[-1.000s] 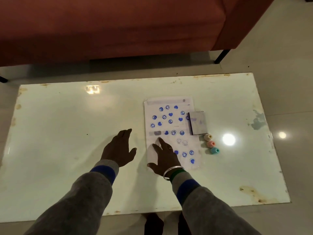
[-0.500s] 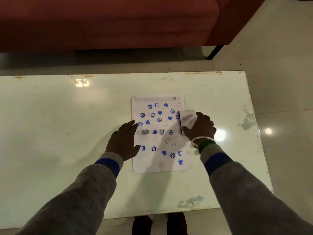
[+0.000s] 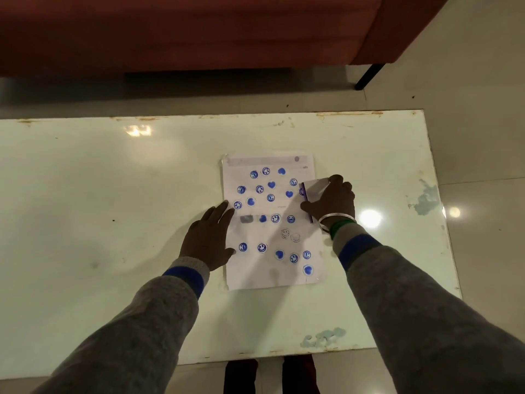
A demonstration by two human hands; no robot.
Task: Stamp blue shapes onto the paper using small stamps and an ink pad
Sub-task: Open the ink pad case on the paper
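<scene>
A white sheet of paper [image 3: 255, 277] lies on the pale table [image 3: 113, 194], covered with several blue stamped hearts and smiley circles. My left hand [image 3: 208, 237] rests flat on the paper's left edge, fingers spread. My right hand [image 3: 332, 201] grips the ink pad [image 3: 314, 187], a small grey case with a dark blue left edge, at the paper's right edge; thumb and fingers wrap its sides. The small stamps are hidden behind my right hand and wrist.
A red-brown sofa [image 3: 199, 32] stands beyond the table's far edge, with a black leg [image 3: 368, 76] at the right. The table's right edge [image 3: 439, 209] borders a glossy tiled floor. Paint is chipped near the right and front edges.
My right hand left the lower part of the paper and moved right and away onto the ink pad, closing around it. My left hand shifted onto the paper's left edge. The view moved closer.
</scene>
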